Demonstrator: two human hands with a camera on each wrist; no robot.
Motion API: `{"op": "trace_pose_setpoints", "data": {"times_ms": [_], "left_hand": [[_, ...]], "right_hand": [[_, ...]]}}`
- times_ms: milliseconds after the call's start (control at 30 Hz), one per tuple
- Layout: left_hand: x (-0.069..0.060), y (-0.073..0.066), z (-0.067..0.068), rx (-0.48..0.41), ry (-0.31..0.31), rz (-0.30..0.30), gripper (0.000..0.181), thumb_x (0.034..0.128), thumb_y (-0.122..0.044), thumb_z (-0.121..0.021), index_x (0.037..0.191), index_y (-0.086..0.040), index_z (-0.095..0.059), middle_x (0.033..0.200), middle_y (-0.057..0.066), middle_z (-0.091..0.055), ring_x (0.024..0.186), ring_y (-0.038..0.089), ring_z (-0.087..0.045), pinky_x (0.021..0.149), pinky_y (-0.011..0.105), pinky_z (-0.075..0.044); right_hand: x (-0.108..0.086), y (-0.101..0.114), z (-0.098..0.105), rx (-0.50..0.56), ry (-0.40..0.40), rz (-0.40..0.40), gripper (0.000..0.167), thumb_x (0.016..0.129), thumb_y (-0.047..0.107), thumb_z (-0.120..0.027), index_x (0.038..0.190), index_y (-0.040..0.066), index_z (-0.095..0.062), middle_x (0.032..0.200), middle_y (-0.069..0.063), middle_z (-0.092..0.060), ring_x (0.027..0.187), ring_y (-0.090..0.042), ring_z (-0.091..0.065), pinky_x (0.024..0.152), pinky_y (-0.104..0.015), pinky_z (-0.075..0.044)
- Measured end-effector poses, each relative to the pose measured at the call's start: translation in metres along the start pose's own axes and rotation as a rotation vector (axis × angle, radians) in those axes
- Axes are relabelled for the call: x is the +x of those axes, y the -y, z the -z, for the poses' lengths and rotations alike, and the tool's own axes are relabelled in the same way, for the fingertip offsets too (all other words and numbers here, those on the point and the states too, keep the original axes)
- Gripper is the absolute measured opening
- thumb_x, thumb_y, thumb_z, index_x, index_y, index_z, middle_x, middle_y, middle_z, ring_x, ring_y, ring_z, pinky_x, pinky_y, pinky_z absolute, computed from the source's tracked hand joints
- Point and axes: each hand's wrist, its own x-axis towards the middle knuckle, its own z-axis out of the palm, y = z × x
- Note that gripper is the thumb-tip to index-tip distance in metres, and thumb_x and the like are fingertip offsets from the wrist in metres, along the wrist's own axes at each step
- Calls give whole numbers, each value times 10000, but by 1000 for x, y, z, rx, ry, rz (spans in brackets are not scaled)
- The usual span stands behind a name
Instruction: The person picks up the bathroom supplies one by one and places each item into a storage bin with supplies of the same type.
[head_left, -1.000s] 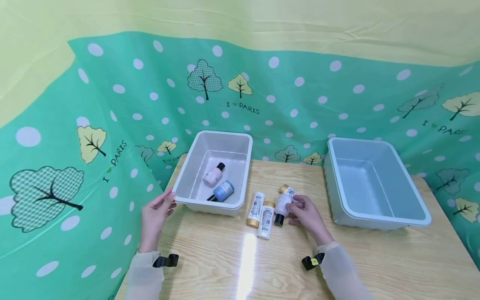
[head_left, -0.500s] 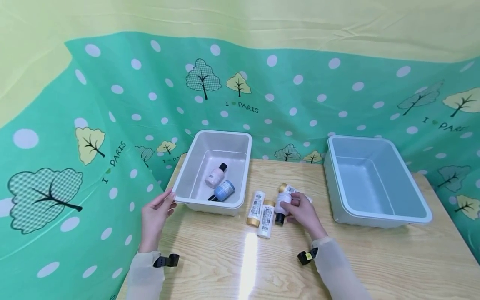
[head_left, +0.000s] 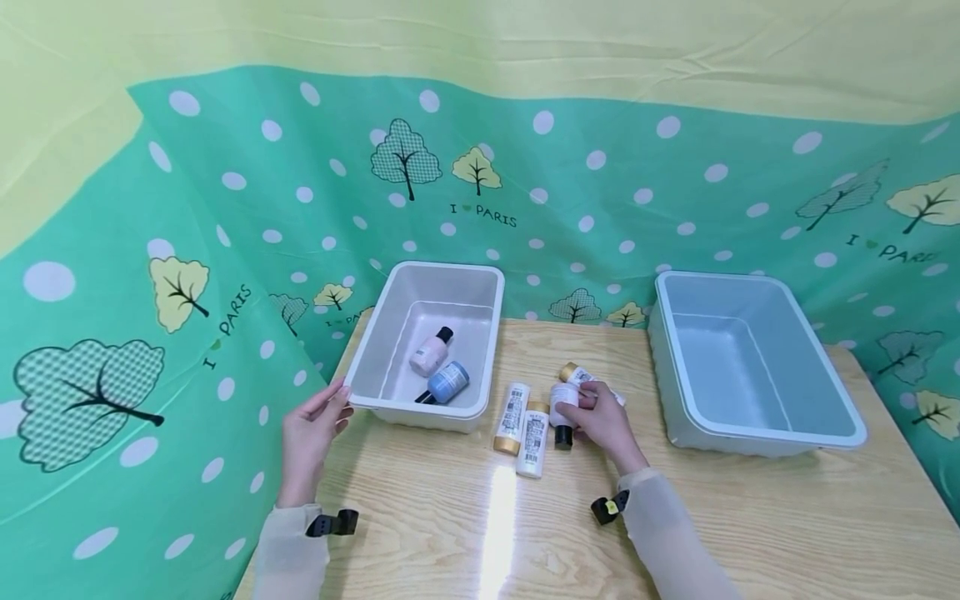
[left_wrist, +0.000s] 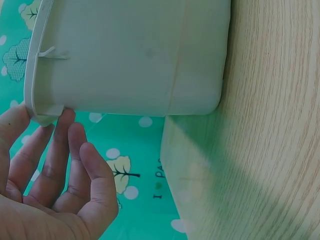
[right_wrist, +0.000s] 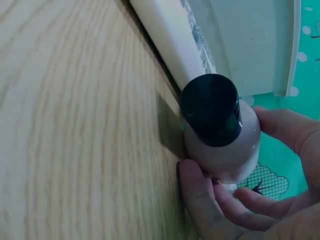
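My left hand (head_left: 313, 425) pinches the near left corner of the grey-white plastic bin (head_left: 427, 414), thumb on the rim and fingertips under it in the left wrist view. Inside that bin lie a pink bottle (head_left: 430, 356) and a blue bottle (head_left: 448, 382), both black-capped. My right hand (head_left: 606, 421) grips a pale pink bottle (head_left: 562, 406) between thumb and fingers; its black cap (right_wrist: 211, 107) faces the right wrist camera. Just behind it lies a white gold-capped tube (head_left: 573, 373), partly hidden by the hand. Two more white tubes, a left one (head_left: 514, 411) and a right one (head_left: 533, 440), lie alongside.
A second, blue-grey bin (head_left: 757, 437) stands at the right of the wooden table (head_left: 420, 517). Behind and to the left hangs a green dotted curtain (head_left: 630, 192) with printed trees.
My right hand has shifted slightly left and closed round the pale pink bottle, uncovering more of the tube behind. The pink bottle in the bin has moved a little. My left hand stays put.
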Motion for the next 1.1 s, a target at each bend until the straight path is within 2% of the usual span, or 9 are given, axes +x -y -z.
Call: {"op": "trace_pose_setpoints", "data": {"times_ms": [367, 767, 933, 1100], "left_hand": [[-1, 0, 0, 3, -5, -7, 527, 895, -378, -756, 1313, -72, -662, 927, -115, -739, 816, 98, -713, 725, 261, -591], [0, 1, -1, -3, -5, -20, 523, 896, -368, -758, 1309, -61, -663, 928, -110, -739, 818, 106, -713, 699, 234, -584], [0, 1, 0, -7, -6, -14, 529, 892, -366, -764, 1312, -60, -660, 925, -109, -740, 861, 162, -722, 715, 257, -590], [0, 0, -1, -17, -1, -12, 534, 889, -364, -767, 1314, -59, -658, 934, -107, -741, 837, 129, -716, 698, 234, -583]], "right_hand": [[2, 2, 2, -19, -8, -6, 694, 879, 190, -775, 1418, -48, -409, 1246, -294, -580, 962, -299, -659, 687, -342, -594], [3, -3, 6, 140, 36, -24, 734, 878, 165, -780, 1455, -35, -373, 1319, -303, -545, 1033, -335, -651, 745, -396, -602], [2, -1, 8, 193, 68, -16, 759, 876, 186, -788, 1468, -27, -365, 1359, -299, -529, 1018, -311, -665, 783, -411, -597], [0, 6, 9, 248, 78, -22, 738, 877, 147, -778, 1469, -19, -370, 1349, -296, -531, 978, -293, -674, 800, -420, -594]]}}
